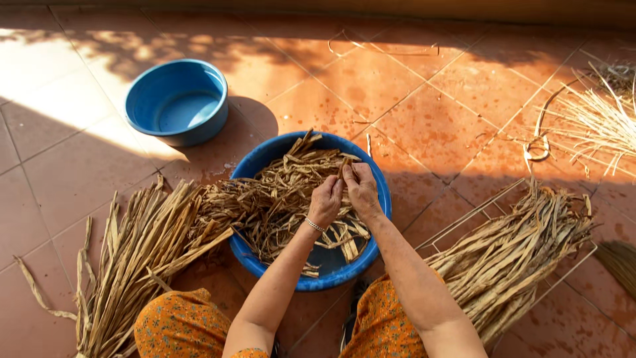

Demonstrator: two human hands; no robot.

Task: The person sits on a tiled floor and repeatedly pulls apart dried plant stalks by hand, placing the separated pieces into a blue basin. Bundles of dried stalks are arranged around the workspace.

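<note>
Both elbows are cut off at six o'clock. Left hand (325,201) and right hand (362,187) meet over the large blue basin (381,192), fingers pinched narrow on one dried strip (342,167) pointing toward twelve. Its lower end is hidden behind the fingers. More strips fill the basin toward nine o'clock.

Head view, looking steeply down, close over floor (424,119)

The person wears orange clothing (179,325) with a small flower pattern. The arms are bare, and a thin silver bracelet (315,225) sits on the left wrist.
</note>
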